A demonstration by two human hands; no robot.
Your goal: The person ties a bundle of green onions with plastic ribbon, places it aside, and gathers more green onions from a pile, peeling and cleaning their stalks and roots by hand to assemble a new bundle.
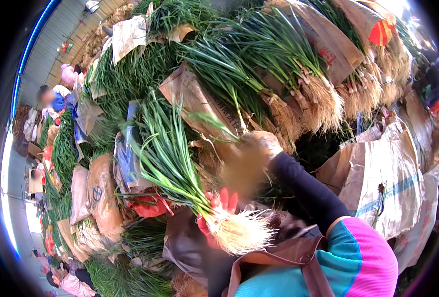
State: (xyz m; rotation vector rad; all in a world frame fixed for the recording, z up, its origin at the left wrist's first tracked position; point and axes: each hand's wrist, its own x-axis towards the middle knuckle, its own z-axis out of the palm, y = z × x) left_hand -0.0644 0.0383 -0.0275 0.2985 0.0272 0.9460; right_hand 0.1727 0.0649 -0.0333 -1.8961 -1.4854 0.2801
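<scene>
My left hand [225,202], in a red glove, is shut around a bunch of green garlic [167,163] near its root end. The pale, fibrous roots [243,230] fan out toward my body, and the long green leaves point away. Farther from my body, my right hand [262,143] appears to wear a soiled, light glove. A motion-blurred green garlic stalk [219,124] runs into its fingers. A smeared patch hides the area just below this hand. Close beyond it, loose rooted plants [282,111] lie on a brown printed sack [204,100].
Piled green garlic bundles [256,55] with woven sacks between them surround me. A white sack with a blue stripe [386,178] stands at my right. A red plastic bag [148,204] lies left of the bunch. Several people, one in a pink checked top [74,284], sit along the left.
</scene>
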